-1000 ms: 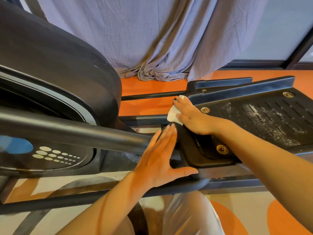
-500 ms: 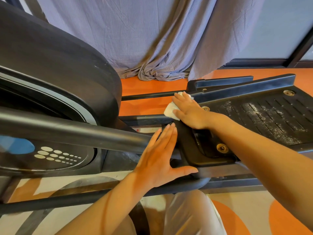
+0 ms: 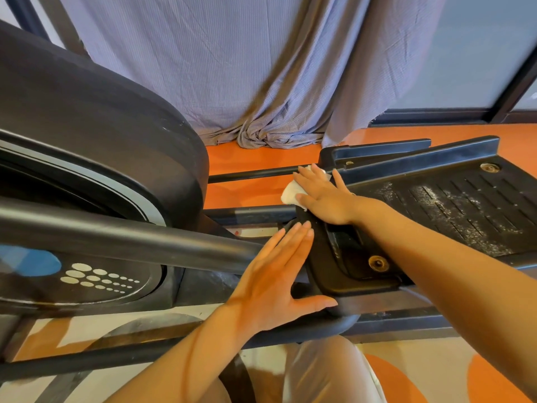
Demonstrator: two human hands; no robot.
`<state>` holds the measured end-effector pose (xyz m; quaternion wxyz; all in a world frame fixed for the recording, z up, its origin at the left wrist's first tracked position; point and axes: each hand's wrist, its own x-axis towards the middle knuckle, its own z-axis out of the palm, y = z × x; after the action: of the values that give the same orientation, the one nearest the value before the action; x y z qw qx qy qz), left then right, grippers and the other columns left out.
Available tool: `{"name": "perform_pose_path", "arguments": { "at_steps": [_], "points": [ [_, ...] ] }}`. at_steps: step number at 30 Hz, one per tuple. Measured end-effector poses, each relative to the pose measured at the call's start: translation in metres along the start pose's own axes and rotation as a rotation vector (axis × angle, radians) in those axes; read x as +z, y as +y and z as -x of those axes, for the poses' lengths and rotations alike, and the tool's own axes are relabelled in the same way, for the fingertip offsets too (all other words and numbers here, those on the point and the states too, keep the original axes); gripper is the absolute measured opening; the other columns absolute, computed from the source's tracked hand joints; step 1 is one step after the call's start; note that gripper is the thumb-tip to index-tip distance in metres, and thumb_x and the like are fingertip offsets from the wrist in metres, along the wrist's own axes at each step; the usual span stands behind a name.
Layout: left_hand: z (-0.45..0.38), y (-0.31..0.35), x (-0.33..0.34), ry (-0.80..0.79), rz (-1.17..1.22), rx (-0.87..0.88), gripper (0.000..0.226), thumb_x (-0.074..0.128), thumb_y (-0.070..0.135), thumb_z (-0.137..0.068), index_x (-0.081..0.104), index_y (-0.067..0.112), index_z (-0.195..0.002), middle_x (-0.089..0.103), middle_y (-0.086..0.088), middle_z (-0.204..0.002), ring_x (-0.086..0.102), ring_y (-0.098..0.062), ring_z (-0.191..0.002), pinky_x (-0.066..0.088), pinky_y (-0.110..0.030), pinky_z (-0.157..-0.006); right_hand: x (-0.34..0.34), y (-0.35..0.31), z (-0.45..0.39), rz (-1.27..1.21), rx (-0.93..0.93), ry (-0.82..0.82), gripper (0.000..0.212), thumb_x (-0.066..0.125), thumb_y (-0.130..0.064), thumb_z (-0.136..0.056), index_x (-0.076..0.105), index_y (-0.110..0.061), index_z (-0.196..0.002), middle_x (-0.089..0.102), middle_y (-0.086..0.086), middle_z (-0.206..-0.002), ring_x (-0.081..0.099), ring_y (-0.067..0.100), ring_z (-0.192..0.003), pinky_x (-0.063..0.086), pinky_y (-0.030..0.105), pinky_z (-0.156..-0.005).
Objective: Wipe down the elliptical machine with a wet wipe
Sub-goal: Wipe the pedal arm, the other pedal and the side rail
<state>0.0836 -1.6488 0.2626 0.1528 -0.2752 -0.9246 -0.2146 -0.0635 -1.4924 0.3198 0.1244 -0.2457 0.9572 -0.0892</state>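
The black elliptical machine (image 3: 96, 158) fills the left and middle, with its round flywheel housing at left and a dusty foot pedal (image 3: 453, 210) at right. My right hand (image 3: 325, 196) lies flat with straight fingers on the pedal's front rim and presses a white wet wipe (image 3: 290, 194) against it; part of the wipe sticks out at the left of the fingers. My left hand (image 3: 279, 277) rests flat, fingers straight and together, on the pedal arm (image 3: 130, 237) just in front of the pedal, thumb spread to the right.
A grey-blue curtain (image 3: 261, 68) hangs behind the machine and bunches on the orange floor (image 3: 255, 161). A second pedal's rim (image 3: 377, 149) lies behind the first. Black frame rails (image 3: 87, 359) run across the bottom. My knee (image 3: 319, 373) shows at the bottom centre.
My right hand has slid the wipe up and away along the pedal's front rim toward its far corner. My left hand has stayed in place on the pedal arm.
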Motion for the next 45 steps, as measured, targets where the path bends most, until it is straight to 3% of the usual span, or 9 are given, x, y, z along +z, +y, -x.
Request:
{"name": "perform_pose_path", "arguments": {
  "at_steps": [9,14,17,19,23,28,35,40,45],
  "points": [
    [-0.002,0.001,-0.005,-0.038,0.074,0.008,0.098,0.051,0.072,-0.088,0.024,0.007,-0.156,0.019,-0.004,-0.164,0.012,-0.012,-0.152,0.015,-0.036,-0.124,-0.001,0.015,0.018,0.034,-0.063,0.003,0.052,0.016,-0.032,-0.108,0.003,-0.029,-0.158,-0.009,-0.012,-0.164,-0.015,0.006,-0.148,-0.027,0.044,-0.113],
    [-0.008,0.004,-0.014,-0.141,0.084,0.004,0.108,0.057,0.073,-0.084,0.007,0.012,-0.159,-0.001,0.003,-0.166,-0.008,-0.005,-0.151,-0.001,-0.026,-0.123,-0.007,0.011,0.004,0.082,-0.018,0.036,0.052,0.016,-0.033,-0.108,0.004,-0.025,-0.158,-0.006,-0.009,-0.165,-0.016,0.008,-0.149,-0.026,0.048,-0.114],
    [-0.011,0.006,-0.018,-0.211,0.121,-0.036,0.108,0.048,0.077,-0.084,-0.001,0.017,-0.159,-0.01,0.009,-0.165,-0.015,-0.001,-0.149,-0.005,-0.026,-0.123,-0.01,0.009,-0.009,0.126,0.017,0.049,0.053,0.015,-0.035,-0.107,0.006,-0.023,-0.158,-0.003,-0.008,-0.165,-0.017,0.01,-0.149,-0.023,0.051,-0.115],
    [-0.014,0.009,-0.017,-0.228,0.135,-0.079,0.104,0.031,0.083,-0.084,-0.003,0.019,-0.159,-0.012,0.01,-0.165,-0.018,0.001,-0.148,-0.005,-0.027,-0.123,-0.011,0.01,-0.009,0.15,0.019,0.057,0.053,0.014,-0.035,-0.107,0.004,-0.022,-0.158,-0.004,-0.008,-0.165,-0.017,0.01,-0.149,-0.022,0.051,-0.115],
    [-0.028,0.015,-0.014,-0.267,0.092,-0.157,0.112,0.008,0.091,-0.076,-0.005,0.017,-0.158,-0.016,0.007,-0.164,-0.023,0.002,-0.146,-0.012,-0.024,-0.121,-0.012,0.033,0.007,0.305,0.071,0.088,0.056,0.013,-0.033,-0.108,-0.012,-0.02,-0.156,-0.018,-0.006,-0.163,-0.021,0.012,-0.148,-0.021,0.051,-0.114],
    [-0.051,0.025,-0.014,-0.363,0.015,-0.263,0.106,0.024,0.084,-0.085,-0.014,0.016,-0.157,-0.026,0.005,-0.162,-0.028,-0.004,-0.146,-0.016,-0.027,-0.12,-0.016,0.063,0.019,0.336,0.168,0.157,0.057,0.015,-0.035,-0.107,-0.011,-0.022,-0.156,-0.011,-0.006,-0.165,-0.017,0.014,-0.149,-0.021,0.051,-0.114],
    [-0.068,0.03,-0.007,-0.371,0.042,-0.382,0.093,0.026,0.07,-0.095,-0.019,0.014,-0.155,-0.029,0.003,-0.161,-0.03,-0.009,-0.145,-0.012,-0.033,-0.123,0.001,0.047,0.002,0.283,0.149,0.3,0.051,0.019,-0.036,-0.107,0.014,-0.021,-0.156,0.009,0.002,-0.164,-0.012,0.022,-0.151,-0.013,0.05,-0.118],
    [-0.073,0.032,-0.006,-0.382,0.043,-0.43,0.088,0.019,0.068,-0.097,-0.02,0.015,-0.155,-0.03,0.003,-0.16,-0.03,-0.009,-0.145,-0.012,-0.033,-0.122,-0.001,0.062,0.008,0.352,0.069,0.332,0.065,0.039,-0.027,-0.104,0.001,-0.027,-0.157,-0.001,-0.003,-0.165,-0.01,0.017,-0.151,-0.015,0.048,-0.118],
    [-0.088,0.034,-0.003,-0.371,0.033,-0.501,0.087,0.016,0.067,-0.098,-0.017,0.011,-0.155,-0.027,-0.002,-0.162,-0.027,-0.013,-0.147,-0.012,-0.034,-0.122,-0.024,0.09,0.026,0.29,0.318,0.359,0.068,0.041,-0.02,-0.1,0.005,-0.017,-0.158,0.001,-0.001,-0.166,-0.01,0.017,-0.151,-0.014,0.054,-0.117]
  ]
}}
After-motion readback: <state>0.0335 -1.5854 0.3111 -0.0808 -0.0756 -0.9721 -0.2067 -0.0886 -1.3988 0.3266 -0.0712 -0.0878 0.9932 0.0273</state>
